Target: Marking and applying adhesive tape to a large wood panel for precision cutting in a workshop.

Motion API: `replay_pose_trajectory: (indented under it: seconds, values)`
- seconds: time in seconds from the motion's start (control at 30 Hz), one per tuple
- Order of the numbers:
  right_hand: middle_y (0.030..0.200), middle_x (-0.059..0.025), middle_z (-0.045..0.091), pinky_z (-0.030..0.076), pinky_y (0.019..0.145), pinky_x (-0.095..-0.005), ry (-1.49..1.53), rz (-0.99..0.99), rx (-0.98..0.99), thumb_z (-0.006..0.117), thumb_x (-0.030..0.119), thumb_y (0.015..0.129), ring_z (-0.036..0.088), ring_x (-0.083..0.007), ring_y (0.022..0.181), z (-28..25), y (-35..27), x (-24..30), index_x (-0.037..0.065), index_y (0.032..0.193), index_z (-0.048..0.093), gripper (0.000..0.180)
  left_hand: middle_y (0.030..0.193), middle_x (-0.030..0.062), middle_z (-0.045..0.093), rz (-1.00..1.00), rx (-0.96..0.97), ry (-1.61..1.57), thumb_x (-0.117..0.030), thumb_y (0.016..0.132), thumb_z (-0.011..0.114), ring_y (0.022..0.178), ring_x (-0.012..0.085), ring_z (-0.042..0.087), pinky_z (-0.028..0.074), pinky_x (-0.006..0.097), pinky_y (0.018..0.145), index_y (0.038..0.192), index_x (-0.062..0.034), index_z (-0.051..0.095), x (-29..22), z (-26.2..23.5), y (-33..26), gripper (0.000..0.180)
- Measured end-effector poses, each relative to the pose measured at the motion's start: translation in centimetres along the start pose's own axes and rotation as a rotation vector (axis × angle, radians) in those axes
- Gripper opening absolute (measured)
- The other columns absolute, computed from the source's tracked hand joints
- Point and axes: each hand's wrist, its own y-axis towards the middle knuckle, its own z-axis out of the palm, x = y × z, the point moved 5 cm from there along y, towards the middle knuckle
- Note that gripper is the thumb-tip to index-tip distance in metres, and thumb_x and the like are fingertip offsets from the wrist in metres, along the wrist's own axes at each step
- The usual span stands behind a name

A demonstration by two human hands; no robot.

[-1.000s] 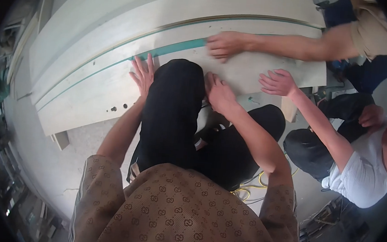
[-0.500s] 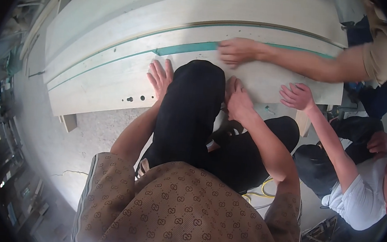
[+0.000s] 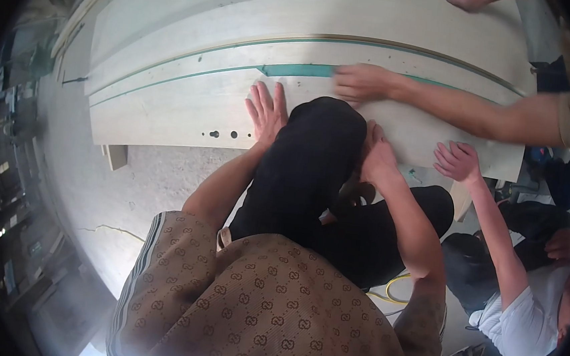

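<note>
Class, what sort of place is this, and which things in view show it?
Probably a workshop, perhaps for woodwork: a long pale panel with round holes, a block under its edge, and a yellow cable on the grey floor.

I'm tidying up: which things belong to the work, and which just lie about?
In the work:
pale panel, left hand spread on it, right hand at its edge
green strip
wood block beneath

Seemingly lying about:
yellow cord
green scrap

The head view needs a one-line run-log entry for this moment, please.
left hand: flat on pale panel; right hand: at panel's near edge; co-worker's hand: at green strip
</note>
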Motion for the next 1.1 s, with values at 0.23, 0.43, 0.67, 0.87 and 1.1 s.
replay_pose_trajectory:
  seconds: [0.23,0.43,0.67,0.87,1.1]
  values:
    - [0.149,-0.036,0.025,0.04,0.106,-0.0419,0.065,0.009,-0.064,0.072,0.044,0.078,0.032,-0.0467,0.135,-0.5,-0.4,-0.4,-0.003,0.129,0.059,0.071,0.157,0.0325,0.006,-0.017,0.023,-0.048,-0.038,0.091,0.054,0.146,0.0497,-0.001,0.0,0.064,0.114,0.153,-0.0088,0.02,0.3,0.4,0.1,0.076]
    - [0.147,-0.0352,0.032,0.045,0.101,-0.0415,0.114,-0.01,-0.166,0.081,0.036,0.066,0.038,-0.0456,0.131,-1.5,-0.8,-0.3,0.002,0.126,0.062,0.071,0.157,0.0325,0.008,-0.029,0.04,0.034,-0.048,0.092,0.051,0.148,0.0471,-0.001,-0.002,0.062,0.116,0.152,-0.0069,0.022,0.5,0.1,0.2,0.078]
    - [0.143,-0.0297,0.038,0.048,0.095,-0.0377,0.113,-0.007,-0.034,0.085,0.038,0.056,0.042,-0.0379,0.129,-0.8,0.1,-0.8,-0.001,0.107,0.073,0.065,0.157,0.0321,0.006,0.012,0.026,0.111,-0.049,0.089,0.056,0.148,0.0461,-0.002,-0.002,0.06,0.116,0.153,-0.0071,0.019,-0.6,-0.1,0.0,0.085]
    - [0.115,-0.0227,0.059,0.051,0.084,-0.0351,0.237,-0.043,-0.196,0.087,0.03,0.052,0.056,-0.0336,0.112,-2.2,-0.5,-1.6,0.001,0.096,0.075,0.054,0.156,0.0327,0.006,0.07,0.008,0.089,-0.049,0.09,0.055,0.147,0.0474,-0.001,-0.001,0.062,0.116,0.152,-0.0029,0.019,-1.1,-0.5,-0.2,0.086]
    - [0.083,-0.0098,0.072,0.054,0.073,-0.0365,0.373,-0.073,-0.347,0.088,0.025,0.053,0.068,-0.0287,0.092,-2.1,-0.2,-2.6,0.009,0.076,0.077,0.03,0.156,0.03,0.006,0.037,-0.005,0.124,-0.045,0.091,0.056,0.147,0.0477,-0.002,0.001,0.063,0.115,0.154,-0.0059,0.012,-0.3,0.9,-0.3,0.086]
